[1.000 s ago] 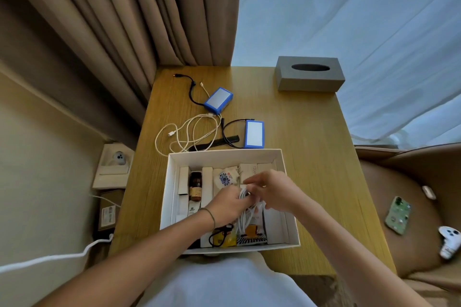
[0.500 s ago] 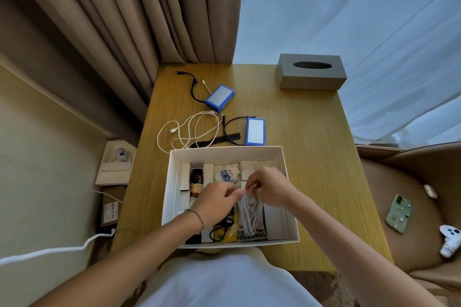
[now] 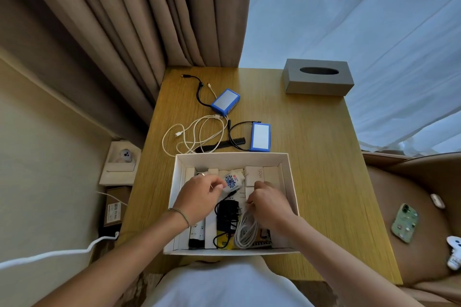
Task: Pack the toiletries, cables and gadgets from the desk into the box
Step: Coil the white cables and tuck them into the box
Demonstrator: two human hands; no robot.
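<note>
In the lower middle of the frame, both your hands are down inside the white box [image 3: 289,182]. Your left hand [image 3: 199,194] has its fingers curled against the small white plug [image 3: 233,180] near the box's far side; whether they truly pinch it I cannot tell. Your right hand [image 3: 268,203] has fingers bent down onto the coiled white cable [image 3: 245,230], which lies with its long axis running toward you, just beside the black adapter [image 3: 228,214].

Still on the bench [image 3: 324,157], above the box in the frame, lie the loose white cord [image 3: 192,132], the black comb [image 3: 222,144] and two blue gadgets [image 3: 225,102] [image 3: 260,136]. The cord sits upper left of the box, so your left hand looks nearer for it.
</note>
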